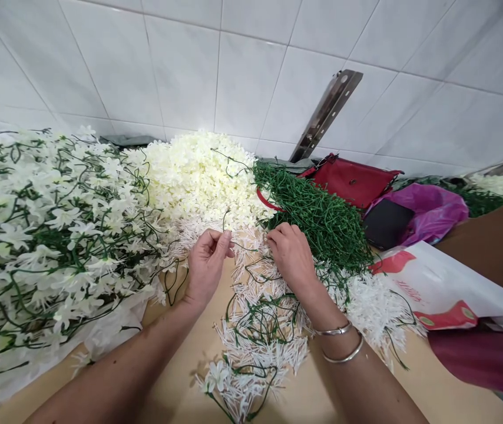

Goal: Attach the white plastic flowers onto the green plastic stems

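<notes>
My left hand [208,259] is closed in a pinch on a thin green artificial flower stem [224,220], whose end sticks up above the thumb. Close by on the right, my right hand [292,253] has its fingers bent together over the white stamens; whatever lies in its fingertips is hidden. Beneath and between the hands spreads a loose heap of white stamens [269,347] with green stems tangled in it. One white flower [217,377] rests at the heap's near end. Cream petals [202,176] are piled just beyond my hands, and green stems [317,212] beyond the right one.
Finished-looking white flowers [66,229] fill the left side. To the right are a red bag [348,179], a dark wallet-like object [386,224], a purple plastic bag [439,209] and a white-and-red printed bag [441,288]. A metal bracket [326,115] leans against the tiled wall [181,70].
</notes>
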`<state>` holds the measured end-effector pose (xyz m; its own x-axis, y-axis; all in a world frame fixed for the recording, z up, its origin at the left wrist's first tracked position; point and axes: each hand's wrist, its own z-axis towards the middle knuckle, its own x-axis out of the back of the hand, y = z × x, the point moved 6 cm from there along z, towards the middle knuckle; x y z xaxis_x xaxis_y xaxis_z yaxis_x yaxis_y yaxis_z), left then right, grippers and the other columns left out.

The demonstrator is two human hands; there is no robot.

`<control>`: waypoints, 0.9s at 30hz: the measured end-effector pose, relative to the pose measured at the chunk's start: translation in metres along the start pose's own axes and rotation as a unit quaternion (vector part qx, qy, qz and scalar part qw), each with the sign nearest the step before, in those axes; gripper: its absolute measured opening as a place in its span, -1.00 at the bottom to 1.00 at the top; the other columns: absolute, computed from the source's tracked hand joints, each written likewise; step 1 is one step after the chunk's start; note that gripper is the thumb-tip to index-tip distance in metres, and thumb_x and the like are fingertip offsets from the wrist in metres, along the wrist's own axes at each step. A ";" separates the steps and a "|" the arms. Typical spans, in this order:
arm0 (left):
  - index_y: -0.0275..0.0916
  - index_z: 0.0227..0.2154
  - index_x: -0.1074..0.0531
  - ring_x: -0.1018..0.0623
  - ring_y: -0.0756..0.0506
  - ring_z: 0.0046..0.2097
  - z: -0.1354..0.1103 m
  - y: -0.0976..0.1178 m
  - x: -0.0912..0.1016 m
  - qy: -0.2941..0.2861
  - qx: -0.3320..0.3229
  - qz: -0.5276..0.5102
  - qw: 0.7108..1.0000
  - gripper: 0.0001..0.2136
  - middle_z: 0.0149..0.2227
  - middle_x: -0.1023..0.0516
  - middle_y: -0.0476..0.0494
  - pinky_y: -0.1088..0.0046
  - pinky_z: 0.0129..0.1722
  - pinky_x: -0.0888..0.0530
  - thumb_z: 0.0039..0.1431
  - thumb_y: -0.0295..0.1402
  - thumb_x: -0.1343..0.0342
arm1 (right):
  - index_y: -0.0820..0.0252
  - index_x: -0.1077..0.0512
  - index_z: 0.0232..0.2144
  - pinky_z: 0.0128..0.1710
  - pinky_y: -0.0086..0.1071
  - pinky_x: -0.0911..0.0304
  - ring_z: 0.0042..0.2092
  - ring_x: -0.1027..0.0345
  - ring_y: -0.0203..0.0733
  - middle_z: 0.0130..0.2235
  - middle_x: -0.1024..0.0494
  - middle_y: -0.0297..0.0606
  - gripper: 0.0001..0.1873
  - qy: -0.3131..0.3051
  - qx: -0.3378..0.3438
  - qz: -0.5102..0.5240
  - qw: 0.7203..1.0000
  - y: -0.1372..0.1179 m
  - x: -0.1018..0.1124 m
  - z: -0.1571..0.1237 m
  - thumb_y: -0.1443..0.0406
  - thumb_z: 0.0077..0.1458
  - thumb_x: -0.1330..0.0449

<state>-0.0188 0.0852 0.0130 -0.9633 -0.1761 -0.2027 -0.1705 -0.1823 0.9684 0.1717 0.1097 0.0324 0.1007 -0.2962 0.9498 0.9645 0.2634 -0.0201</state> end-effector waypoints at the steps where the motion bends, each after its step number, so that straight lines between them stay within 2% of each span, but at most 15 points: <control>1: -0.22 -0.45 -0.40 -0.49 0.01 -0.45 0.000 0.000 0.000 -0.003 -0.004 0.009 1.000 -0.72 -0.53 -0.49 0.04 0.49 -0.30 -0.44 0.26 -0.14 -0.20 | 0.19 -0.55 -0.30 -0.17 -0.18 -0.18 -0.14 -0.30 0.00 -0.18 -0.54 -0.10 -0.80 0.006 -0.001 0.010 1.000 0.000 0.001 -0.001 0.41 0.29 -0.13; 4: -0.23 -0.37 -0.46 -0.49 0.02 -0.42 0.000 -0.002 -0.001 -0.019 -0.009 0.033 0.999 -0.77 -0.48 -0.50 0.02 0.50 -0.30 -0.43 0.30 -0.17 -0.17 | 0.20 -0.54 -0.25 -0.17 -0.19 -0.19 -0.14 -0.30 -0.03 -0.14 -0.55 -0.11 -0.81 0.032 0.008 0.035 0.999 -0.001 0.006 -0.003 0.42 0.29 -0.12; 7: -0.23 -0.18 -0.50 -0.51 0.02 -0.40 -0.001 -0.007 -0.002 -0.036 0.007 0.030 0.999 -0.79 -0.37 -0.54 -0.01 0.50 -0.31 -0.46 0.31 -0.19 -0.15 | 0.18 -0.54 -0.20 -0.22 -0.19 -0.17 -0.16 -0.28 -0.01 -0.13 -0.54 -0.08 -0.78 0.046 0.026 -0.004 0.999 -0.005 0.005 -0.005 0.46 0.26 -0.11; 10: -0.24 -0.08 -0.49 -0.53 0.02 -0.36 0.000 -0.010 -0.003 -0.046 0.014 0.037 0.998 -0.77 -0.32 -0.55 -0.05 0.49 -0.27 -0.47 0.34 -0.21 -0.12 | 0.18 -0.54 -0.28 -0.25 -0.19 -0.16 -0.18 -0.27 0.00 -0.16 -0.53 -0.06 -0.78 0.047 0.028 -0.022 0.998 -0.007 0.001 -0.005 0.48 0.24 -0.11; 13: -0.23 -0.10 -0.48 -0.52 0.01 -0.34 0.000 -0.009 -0.002 -0.046 0.015 0.042 0.998 -0.79 -0.33 -0.52 -0.04 0.49 -0.25 -0.47 0.36 -0.23 -0.07 | 0.17 -0.52 -0.33 -0.21 -0.19 -0.18 -0.19 -0.28 -0.02 -0.21 -0.54 -0.11 -0.79 0.062 0.024 0.037 0.997 -0.004 0.004 -0.005 0.45 0.26 -0.11; 16: -0.21 -0.12 -0.48 -0.46 0.00 -0.39 -0.001 -0.005 -0.002 -0.044 0.012 0.045 0.998 -0.78 -0.44 -0.44 0.02 0.49 -0.30 -0.43 0.40 -0.22 -0.01 | 0.16 -0.52 -0.28 -0.15 -0.17 -0.20 -0.18 -0.35 -0.03 -0.23 -0.59 -0.15 -0.83 0.105 0.001 0.131 0.986 0.000 0.016 -0.007 0.40 0.29 -0.12; 18: -0.20 -0.13 -0.49 -0.42 0.00 -0.43 -0.002 -0.002 -0.003 -0.048 0.008 0.062 0.997 -0.75 -0.51 -0.38 0.06 0.48 -0.34 -0.40 0.42 -0.19 0.02 | 0.16 -0.53 -0.26 -0.11 -0.17 -0.24 -0.16 -0.41 -0.06 -0.22 -0.61 -0.17 -0.85 0.141 -0.028 0.228 0.963 0.003 0.026 -0.009 0.38 0.28 -0.14; 20: -0.19 -0.14 -0.50 -0.40 0.00 -0.47 -0.003 0.000 -0.004 -0.056 0.005 0.088 0.994 -0.73 -0.56 -0.33 0.09 0.48 -0.36 -0.37 0.42 -0.15 0.01 | 0.15 -0.54 -0.26 -0.12 -0.22 -0.29 -0.20 -0.45 -0.12 -0.24 -0.62 -0.22 -0.90 0.153 -0.073 0.351 0.921 0.005 0.029 -0.010 0.33 0.26 -0.19; 24: -0.19 -0.22 -0.52 -0.33 0.02 -0.52 -0.005 -0.002 -0.008 -0.087 0.005 0.112 0.990 -0.72 -0.57 -0.28 0.11 0.49 -0.45 -0.31 0.38 -0.10 -0.06 | 0.14 -0.54 -0.28 -0.23 -0.30 -0.37 -0.30 -0.46 -0.20 -0.32 -0.61 -0.30 -0.86 0.091 -0.143 0.565 0.807 0.000 0.015 -0.009 0.21 0.13 -0.32; 25: -0.19 -0.23 -0.52 -0.32 0.02 -0.52 -0.005 -0.003 -0.009 -0.095 0.005 0.112 0.989 -0.72 -0.56 -0.27 0.10 0.49 -0.47 -0.30 0.36 -0.09 -0.08 | 0.14 -0.55 -0.29 -0.23 -0.31 -0.38 -0.31 -0.46 -0.21 -0.34 -0.61 -0.31 -0.84 0.075 -0.144 0.595 0.787 -0.003 0.012 -0.008 0.20 0.09 -0.34; 27: -0.19 -0.21 -0.52 -0.33 0.02 -0.51 -0.006 -0.004 -0.011 -0.108 0.007 0.109 0.988 -0.74 -0.54 -0.25 0.10 0.50 -0.47 -0.30 0.32 -0.10 -0.13 | 0.15 -0.55 -0.33 -0.24 -0.33 -0.38 -0.31 -0.45 -0.22 -0.35 -0.60 -0.31 -0.84 0.056 -0.133 0.622 0.770 -0.008 0.009 -0.007 0.20 0.05 -0.36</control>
<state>-0.0062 0.0824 0.0110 -0.9990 0.0013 0.0453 0.0446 -0.1491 0.9878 0.1661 0.0986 0.0393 0.9925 -0.0481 0.1123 0.1200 0.2147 -0.9693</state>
